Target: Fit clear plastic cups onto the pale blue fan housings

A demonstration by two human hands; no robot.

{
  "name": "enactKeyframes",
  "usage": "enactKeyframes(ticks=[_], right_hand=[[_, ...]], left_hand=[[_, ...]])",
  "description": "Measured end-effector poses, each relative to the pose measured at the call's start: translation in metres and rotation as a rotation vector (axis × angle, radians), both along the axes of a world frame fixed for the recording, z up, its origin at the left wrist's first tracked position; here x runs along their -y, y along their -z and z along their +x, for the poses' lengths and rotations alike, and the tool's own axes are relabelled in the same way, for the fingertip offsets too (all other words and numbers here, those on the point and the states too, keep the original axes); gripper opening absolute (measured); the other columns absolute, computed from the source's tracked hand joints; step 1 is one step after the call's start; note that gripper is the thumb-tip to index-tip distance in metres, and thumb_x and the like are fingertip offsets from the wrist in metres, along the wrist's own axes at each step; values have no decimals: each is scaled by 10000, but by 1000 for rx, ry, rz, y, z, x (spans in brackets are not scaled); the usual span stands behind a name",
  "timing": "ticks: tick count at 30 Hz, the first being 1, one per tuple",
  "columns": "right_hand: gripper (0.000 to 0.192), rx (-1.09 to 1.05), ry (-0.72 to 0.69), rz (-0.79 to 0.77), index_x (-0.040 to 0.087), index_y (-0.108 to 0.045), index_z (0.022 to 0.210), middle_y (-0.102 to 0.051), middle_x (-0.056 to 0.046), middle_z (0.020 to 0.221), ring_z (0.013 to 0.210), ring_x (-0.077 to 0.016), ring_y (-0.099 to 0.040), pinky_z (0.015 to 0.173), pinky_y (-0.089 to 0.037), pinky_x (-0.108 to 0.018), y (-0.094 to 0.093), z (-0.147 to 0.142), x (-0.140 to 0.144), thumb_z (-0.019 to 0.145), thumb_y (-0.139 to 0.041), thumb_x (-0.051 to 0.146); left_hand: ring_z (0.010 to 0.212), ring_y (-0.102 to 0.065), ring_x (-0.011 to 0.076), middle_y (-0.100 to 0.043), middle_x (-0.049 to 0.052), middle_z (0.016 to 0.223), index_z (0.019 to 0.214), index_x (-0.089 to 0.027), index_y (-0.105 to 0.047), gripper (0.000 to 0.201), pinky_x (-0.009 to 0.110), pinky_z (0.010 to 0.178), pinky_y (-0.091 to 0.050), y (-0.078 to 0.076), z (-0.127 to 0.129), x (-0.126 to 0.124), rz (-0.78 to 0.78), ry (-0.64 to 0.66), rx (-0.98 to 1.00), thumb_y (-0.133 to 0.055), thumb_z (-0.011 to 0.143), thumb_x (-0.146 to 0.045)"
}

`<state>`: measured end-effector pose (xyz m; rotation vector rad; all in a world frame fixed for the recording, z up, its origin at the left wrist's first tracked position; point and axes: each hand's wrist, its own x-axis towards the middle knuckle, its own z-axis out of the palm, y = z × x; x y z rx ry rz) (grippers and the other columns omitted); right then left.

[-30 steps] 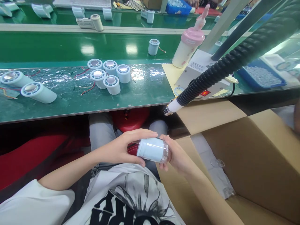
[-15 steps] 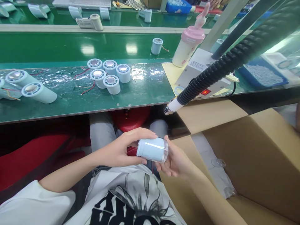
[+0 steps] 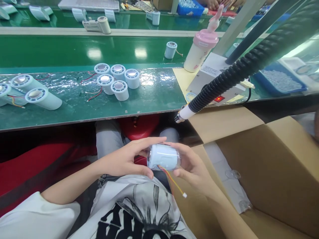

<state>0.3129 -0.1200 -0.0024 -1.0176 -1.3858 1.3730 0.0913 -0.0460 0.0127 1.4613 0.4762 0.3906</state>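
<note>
Over my lap I hold a light-blue cylindrical part on its side, a clear plastic sleeve around it. Red and yellow wires hang from its lower left, ending in a small white connector. My left hand curves round the left end, fingers along the top and thumb below. At the other end, my right hand grips the sleeve, its thumb near the bottom edge. Several similar light-blue cylinders stand on the green bench ahead, with wires beside them. More cylinders lie tilted at the left.
A black corrugated hose with a white nozzle reaches over the bench edge from a white box. A pink-lidded bottle stands behind. An open carton lies at my right; a green conveyor runs beyond. Another person's hands show at the top.
The cylinder has turned in my hands, bringing its wires and connector into view. My right hand has rolled over, its thumb now in front. The cylinder on the conveyor has moved slightly right.
</note>
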Motion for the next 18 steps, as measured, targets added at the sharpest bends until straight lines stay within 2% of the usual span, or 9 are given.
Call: enactKeyframes(ticks=[2,5,7,9,12,14,15,16,18], right_hand=[[442,-76,2,-66,350,-551,1232,-641,-38,1195,993,-197,-654,791,-576,-316,-1,1,-1,807,-671,340],[439,22,24,-27,378,-636,1145,-625,1,1237,1041,-194,-632,792,-567,-263,-2,3,-2,735,-747,265],[456,94,43,-19,383,-657,1116,-629,16,1233,1005,-186,-647,768,-569,-246,-3,2,-3,711,-757,199],[434,99,48,-72,374,-666,1107,-669,17,1163,889,-171,-677,727,-574,-250,-2,-3,-4,718,-742,198],[417,39,9,-183,318,-655,1142,-696,-21,1106,847,-198,-686,705,-577,-290,7,-3,-5,732,-724,353],[435,63,30,-220,264,-653,1143,-707,-63,1071,837,-219,-685,655,-572,-299,20,15,-5,755,-671,459],[411,108,85,-223,237,-667,1103,-716,-81,1030,807,-215,-681,620,-563,-291,29,31,-6,776,-637,482],[367,128,270,-209,219,-679,1025,-719,-84,979,713,-191,-671,542,-539,-272,38,51,-9,801,-592,496],[279,63,924,-108,225,-627,870,-673,-2,745,544,-118,-592,446,-472,-213,55,96,-18,805,-582,493]], left_hand=[[1227,-493,273,-393,99,1439,1393,-310,-382,719,366,969,-482,-2,-1,-1,-19,12,17,-704,760,-197],[1237,-490,262,-394,89,1444,1406,-325,-354,697,376,991,-463,-2,-2,-2,-137,17,33,-664,798,-185],[1224,-502,254,-403,80,1439,1416,-340,-328,719,380,992,-453,3,0,-1,-209,36,33,-663,799,-184],[1218,-500,248,-414,80,1427,1423,-334,-308,742,371,984,-446,11,2,4,-266,44,34,-671,792,-192],[1059,-582,209,-513,103,1294,1429,-285,-271,722,312,825,-497,23,5,9,-354,29,4,-645,811,-270],[864,-612,171,-577,97,1138,1372,-231,-324,650,265,676,-486,24,3,0,-335,-11,-54,-626,808,-346],[801,-601,158,-589,85,1073,1319,-211,-361,597,253,637,-469,20,1,-11,-259,-62,-77,-615,805,-378],[784,-589,155,-589,74,1036,1260,-198,-390,550,253,638,-462,13,-1,-29,-131,-139,-96,-611,797,-396],[832,-575,173,-579,62,1012,1202,-193,-393,490,273,697,-465,-9,-7,-79,261,-374,-144,-579,806,-412]])
